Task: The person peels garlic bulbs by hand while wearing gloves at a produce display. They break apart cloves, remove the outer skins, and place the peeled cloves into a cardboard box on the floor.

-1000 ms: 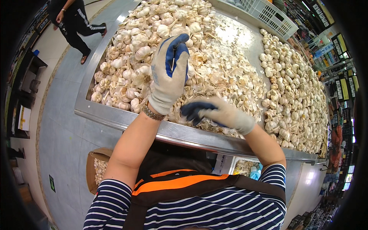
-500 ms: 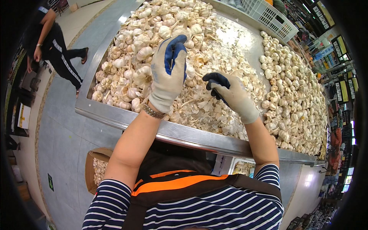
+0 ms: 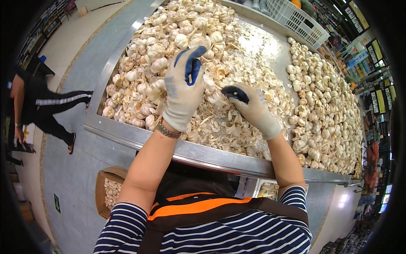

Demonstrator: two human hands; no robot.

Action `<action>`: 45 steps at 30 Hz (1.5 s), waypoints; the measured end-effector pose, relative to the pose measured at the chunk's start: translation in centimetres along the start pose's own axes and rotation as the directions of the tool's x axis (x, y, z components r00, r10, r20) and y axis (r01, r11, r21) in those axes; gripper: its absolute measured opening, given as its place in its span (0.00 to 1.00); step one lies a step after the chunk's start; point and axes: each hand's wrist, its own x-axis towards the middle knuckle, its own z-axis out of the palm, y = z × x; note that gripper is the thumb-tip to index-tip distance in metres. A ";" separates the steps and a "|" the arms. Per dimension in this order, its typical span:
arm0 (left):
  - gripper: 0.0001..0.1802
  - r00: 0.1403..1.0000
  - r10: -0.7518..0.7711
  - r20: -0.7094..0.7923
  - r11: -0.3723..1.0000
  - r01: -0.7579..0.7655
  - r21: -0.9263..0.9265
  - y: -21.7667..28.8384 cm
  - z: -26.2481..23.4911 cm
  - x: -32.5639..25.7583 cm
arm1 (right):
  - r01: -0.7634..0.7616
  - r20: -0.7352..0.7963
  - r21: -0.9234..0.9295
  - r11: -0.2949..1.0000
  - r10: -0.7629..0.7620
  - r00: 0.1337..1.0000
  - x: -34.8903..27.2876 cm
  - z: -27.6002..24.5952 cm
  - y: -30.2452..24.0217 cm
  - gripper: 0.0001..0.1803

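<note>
A pale, papery piece of garlic (image 3: 216, 98) shows between the two gloved hands, over the near half of the metal table (image 3: 203, 155), somewhat left of the middle of its near edge. The left hand (image 3: 183, 89) is raised beside it with its back to the camera; the upper finger curves over toward the right and a gap separates it from the digit below, yet the palm is hidden, so I cannot tell whether the grip is closed on anything. The right hand (image 3: 252, 105) comes in from the other side, its blue-coated fingers curled inward and drawn close together, their tips right at the garlic; whether they pinch it or only brush it cannot be made out. The two hands are apart from each other. Loose skins (image 3: 243, 134) lie under and around the right hand, spreading from the near edge toward the far edge. A heap of unsorted-looking bulbs (image 3: 141, 78) fills the left side, reaching the left edge and the near left corner, while a bed of smaller, paler bulbs (image 3: 323, 112) covers the right side. A white slotted crate (image 3: 298, 22) stands at the far edge, toward the right. Below the near left corner, a cardboard box (image 3: 100, 192) with garlic in it sits on the grey floor (image 3: 78, 173). Beyond the left edge, another person (image 3: 48, 103) in dark clothes is in mid-stride.
</note>
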 end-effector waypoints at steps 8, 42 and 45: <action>0.23 0.784 0.004 0.620 0.570 -0.511 0.643 -1.7 0.1 -1.0 | -0.045 0.118 -0.461 0.886 0.112 0.987 -1.0 -1.1 0.1 0.17; 0.38 0.914 0.161 0.373 0.957 -0.237 0.167 0.5 2.1 -1.8 | -0.177 0.040 0.876 0.449 0.298 0.954 -1.1 -1.0 1.1 0.23; 0.40 0.891 0.148 0.429 0.978 -0.195 0.068 1.6 2.0 -1.5 | -0.214 0.039 0.686 0.695 0.258 0.965 -1.2 -1.3 1.2 0.24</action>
